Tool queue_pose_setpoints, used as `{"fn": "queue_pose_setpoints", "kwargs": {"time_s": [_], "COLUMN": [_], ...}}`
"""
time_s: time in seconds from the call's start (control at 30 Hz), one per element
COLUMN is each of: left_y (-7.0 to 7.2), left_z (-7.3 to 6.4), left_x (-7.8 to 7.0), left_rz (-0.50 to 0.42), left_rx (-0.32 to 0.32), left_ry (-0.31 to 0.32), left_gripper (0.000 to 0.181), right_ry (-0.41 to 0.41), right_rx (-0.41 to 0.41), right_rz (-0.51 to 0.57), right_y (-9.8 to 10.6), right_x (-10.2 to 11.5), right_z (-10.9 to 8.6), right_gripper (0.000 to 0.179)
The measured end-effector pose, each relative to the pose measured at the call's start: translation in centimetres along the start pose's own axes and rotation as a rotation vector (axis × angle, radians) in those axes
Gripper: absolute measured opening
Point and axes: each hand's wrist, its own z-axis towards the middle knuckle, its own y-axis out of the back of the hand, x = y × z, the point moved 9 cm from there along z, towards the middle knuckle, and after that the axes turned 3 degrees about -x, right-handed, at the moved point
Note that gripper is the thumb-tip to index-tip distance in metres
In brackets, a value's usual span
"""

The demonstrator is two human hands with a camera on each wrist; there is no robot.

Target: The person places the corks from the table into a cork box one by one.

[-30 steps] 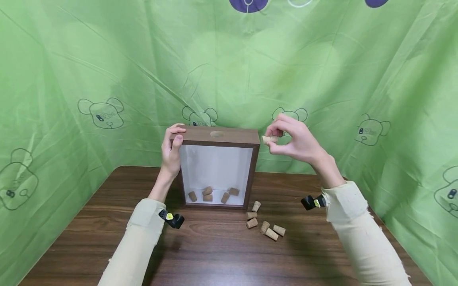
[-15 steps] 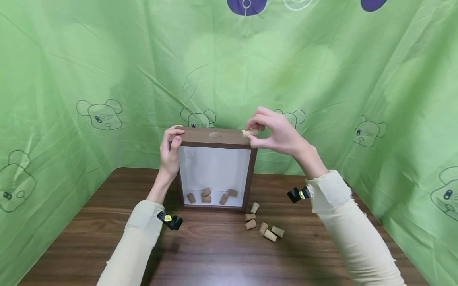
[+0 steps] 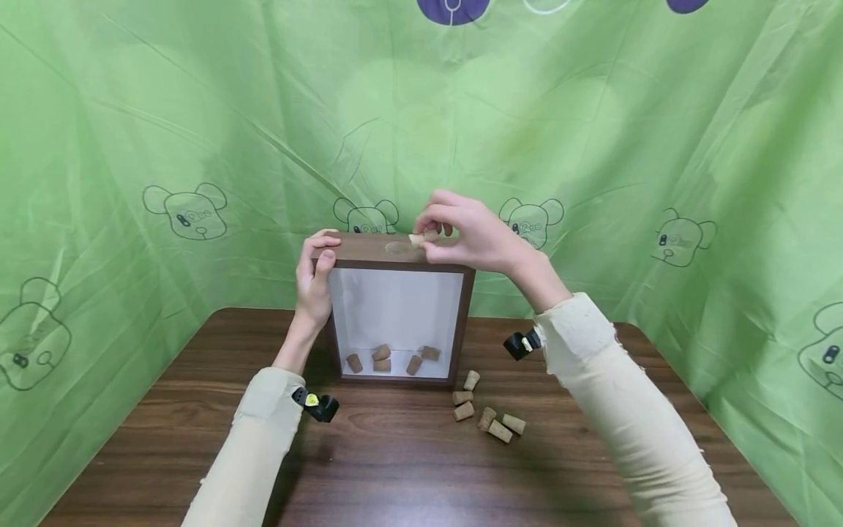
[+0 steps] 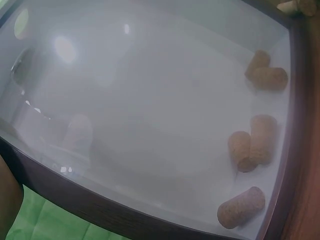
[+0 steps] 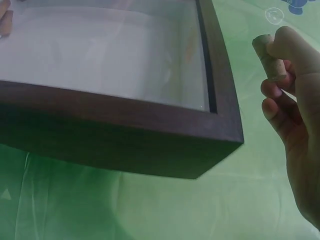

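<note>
A dark wooden shadow box [image 3: 365,252] with a clear front stands upright on the table. My left hand [image 3: 314,282] grips its upper left corner, thumb on the front edge and fingers over the top. Just above the box's top, right of the round hole [image 3: 398,248], my right hand [image 3: 477,236] pinches a wine cork [image 3: 416,240] between thumb and fingers. In the right wrist view that cork [image 5: 270,59] is seen beyond the box's corner. Several corks [image 4: 264,140] lie at the bottom inside, behind the front pane.
Several loose corks [image 3: 500,431] lie on the brown wooden table [image 3: 395,468] in front of the box's lower right corner. A green printed curtain [image 3: 421,110] hangs close behind the box and along both sides of the table.
My right hand has moved left with the cork, from beside the box's right edge to over its top near the hole. My left hand keeps its grip on the corner.
</note>
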Motion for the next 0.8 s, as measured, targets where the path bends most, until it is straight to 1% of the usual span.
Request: {"fn": "queue_pose_setpoints", "kwargs": {"time_s": [0.1, 0.2, 0.3, 0.37, 0.47, 0.8], "left_y": [0.0, 0.0, -0.2, -0.2, -0.4, -0.7], "left_z": [0.0, 0.0, 0.0, 0.0, 0.0, -0.2], "left_x": [0.0, 0.0, -0.2, -0.4, -0.5, -0.8], "left_rz": [0.004, 0.010, 0.010, 0.006, -0.003, -0.022], "left_rx": [0.004, 0.000, 0.003, 0.006, 0.015, 0.018], "left_ry": [0.000, 0.002, -0.011, -0.025, -0.038, -0.022], "left_gripper": [0.035, 0.034, 0.037, 0.039, 0.042, 0.038], "right_ry": [-0.021, -0.057, -0.107, -0.132, -0.154, -0.172], "right_rx": [0.037, 0.094, 0.163, 0.192, 0.211, 0.243], "right_rz": [-0.007, -0.019, -0.025, -0.023, -0.012, -0.036], "right_y": [-0.8, -1.8, -2.8, -3.2, -3.6, -4.4], "right_x": [-0.2, -0.5, -1.2, -1.5, -1.8, -1.9], "right_z": [0.5, 1.0, 1.3, 1.3, 1.4, 1.9], "right_gripper": [0.015, 0.015, 0.015, 0.015, 0.016, 0.020]}}
